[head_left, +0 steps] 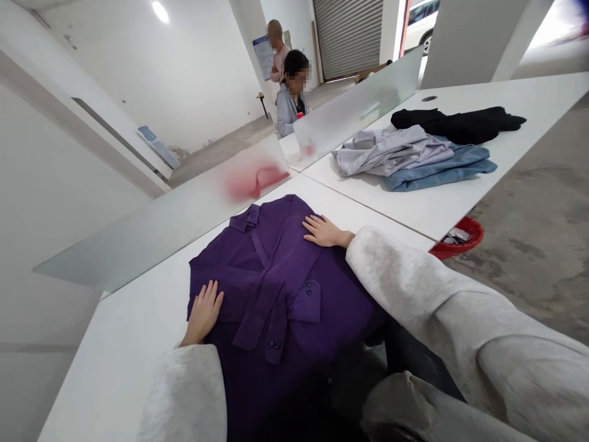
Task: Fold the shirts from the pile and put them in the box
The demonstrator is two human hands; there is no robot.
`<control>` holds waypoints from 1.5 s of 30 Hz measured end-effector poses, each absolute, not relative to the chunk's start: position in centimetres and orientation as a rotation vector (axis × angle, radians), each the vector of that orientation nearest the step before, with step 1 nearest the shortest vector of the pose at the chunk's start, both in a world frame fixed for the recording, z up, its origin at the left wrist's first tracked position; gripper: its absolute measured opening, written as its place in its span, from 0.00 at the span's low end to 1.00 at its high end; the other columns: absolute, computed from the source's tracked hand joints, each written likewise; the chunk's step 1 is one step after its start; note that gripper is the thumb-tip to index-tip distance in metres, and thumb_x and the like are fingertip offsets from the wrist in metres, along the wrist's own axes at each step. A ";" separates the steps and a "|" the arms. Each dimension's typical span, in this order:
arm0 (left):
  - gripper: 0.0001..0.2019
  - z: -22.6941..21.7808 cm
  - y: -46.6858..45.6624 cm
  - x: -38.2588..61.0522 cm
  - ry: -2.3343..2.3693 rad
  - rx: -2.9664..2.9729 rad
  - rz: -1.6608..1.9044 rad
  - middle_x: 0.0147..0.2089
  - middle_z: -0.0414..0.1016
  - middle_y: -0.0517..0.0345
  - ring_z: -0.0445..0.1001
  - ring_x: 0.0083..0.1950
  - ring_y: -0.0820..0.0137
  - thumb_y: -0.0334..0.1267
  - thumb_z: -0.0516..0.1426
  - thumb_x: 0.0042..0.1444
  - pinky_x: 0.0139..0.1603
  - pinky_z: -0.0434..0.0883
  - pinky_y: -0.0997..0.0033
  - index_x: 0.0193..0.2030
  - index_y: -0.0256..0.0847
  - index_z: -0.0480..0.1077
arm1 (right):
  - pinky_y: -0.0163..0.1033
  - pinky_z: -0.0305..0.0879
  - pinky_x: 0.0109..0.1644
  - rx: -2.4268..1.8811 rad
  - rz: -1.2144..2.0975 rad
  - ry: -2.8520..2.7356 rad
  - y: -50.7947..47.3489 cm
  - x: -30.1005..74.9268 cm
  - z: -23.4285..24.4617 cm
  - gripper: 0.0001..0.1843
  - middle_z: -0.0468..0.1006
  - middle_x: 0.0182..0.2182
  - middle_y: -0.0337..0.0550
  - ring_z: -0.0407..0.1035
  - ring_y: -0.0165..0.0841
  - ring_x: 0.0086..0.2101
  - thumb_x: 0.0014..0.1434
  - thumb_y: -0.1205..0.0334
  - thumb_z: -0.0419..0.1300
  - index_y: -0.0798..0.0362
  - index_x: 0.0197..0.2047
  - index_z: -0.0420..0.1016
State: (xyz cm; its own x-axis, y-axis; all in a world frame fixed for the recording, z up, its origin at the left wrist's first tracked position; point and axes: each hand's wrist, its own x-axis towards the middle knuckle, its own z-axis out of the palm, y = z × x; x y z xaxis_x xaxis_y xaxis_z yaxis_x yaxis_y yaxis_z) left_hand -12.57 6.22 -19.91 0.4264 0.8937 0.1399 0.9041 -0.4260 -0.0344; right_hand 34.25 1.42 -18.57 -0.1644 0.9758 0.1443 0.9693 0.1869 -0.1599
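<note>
A purple shirt [276, 288] lies spread on the white table [124, 344], collar toward the frosted divider, sleeves folded across its body with buttoned cuffs showing. My left hand [205, 312] rests flat on the shirt's left edge, fingers stretched out. My right hand [322, 231] lies flat on the shirt's right shoulder, fingers extended. Both arms wear light grey sleeves. The shirt's lower part hangs over the table's near edge.
A frosted glass divider [151, 230] runs along the table's far side. On the adjoining table lie a lilac garment [391, 150], a blue one [442, 169] and a black one [460, 123]. A red basket [460, 238] sits on the floor. Two people are beyond the divider.
</note>
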 end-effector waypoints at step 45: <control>0.26 -20.0 -26.4 -6.6 -2.655 -1.491 -1.742 0.31 0.74 0.56 0.76 0.34 0.62 0.62 0.57 0.41 0.34 0.75 0.66 0.38 0.43 0.70 | 0.40 0.65 0.37 -1.013 0.574 -0.952 -7.4 36.7 -12.9 0.22 0.69 0.19 0.39 0.65 0.31 0.25 0.54 0.44 0.58 0.52 0.19 0.68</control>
